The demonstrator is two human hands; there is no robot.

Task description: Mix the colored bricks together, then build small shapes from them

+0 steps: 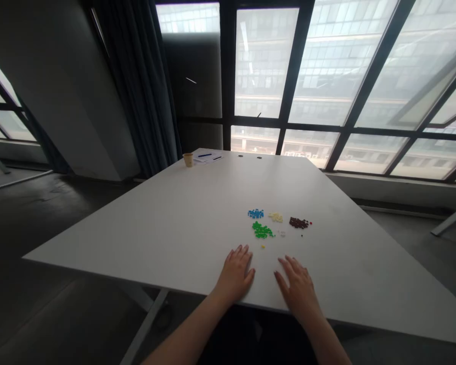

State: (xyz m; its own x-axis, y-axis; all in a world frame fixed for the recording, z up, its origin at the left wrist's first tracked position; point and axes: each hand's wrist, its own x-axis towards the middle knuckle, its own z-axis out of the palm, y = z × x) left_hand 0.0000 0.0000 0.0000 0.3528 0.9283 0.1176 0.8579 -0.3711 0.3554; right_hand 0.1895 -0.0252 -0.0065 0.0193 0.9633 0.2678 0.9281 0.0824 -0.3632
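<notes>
Palm down near the table's front edge, my left hand (235, 271) rests with its fingers spread and nothing in it. To its right, my right hand (297, 284) also lies flat, fingers apart and holding nothing. Just beyond them are piles of small pieces: green pieces (262, 231), blue pieces (256, 214), cream pieces (276, 217) and dark brown pieces (298, 223). A few clear or white pieces (282, 233) sit beside the green pile. One yellow piece (263, 247) lies nearest my hands. A red piece (310, 223) is right of the brown pile. The pieces are too small to tell their kind.
The white table (155, 228) stretches away toward tall windows. At its far left stand a paper cup (188, 160) and papers (210, 158) with a blue pen (204, 155). Two dark round spots (259, 157) mark the far end. A dark curtain (140, 86) hangs behind.
</notes>
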